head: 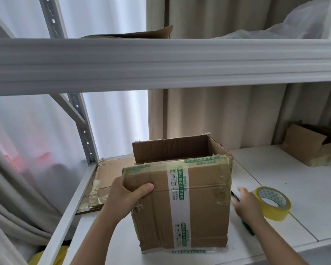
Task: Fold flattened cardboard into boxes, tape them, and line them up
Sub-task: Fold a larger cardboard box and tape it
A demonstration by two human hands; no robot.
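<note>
Box: the cardboard box stands on the white shelf right in front of the person, tipped towards them so its taped panel faces up and forward; the open mouth points away, towards the curtain.
Left hand: the left hand grips the box's upper left corner, thumb curled over the front panel, the other fingers hidden behind the edge.
Right hand: the right hand is just beside the box's right edge, fingers fairly straight and low over the shelf, over a dark thin tool lying there; whether it touches the tool I cannot tell.
Tape: the yellow tape roll lies flat on the shelf, just right of the right hand and away from the box.
What the next move turns on: the roll lies to the right, so the right hand is far nearer; the left looks needed to steady the box.
Other cardboard: a flattened sheet lies behind the left hand; another box sits well apart at the far right.
</note>
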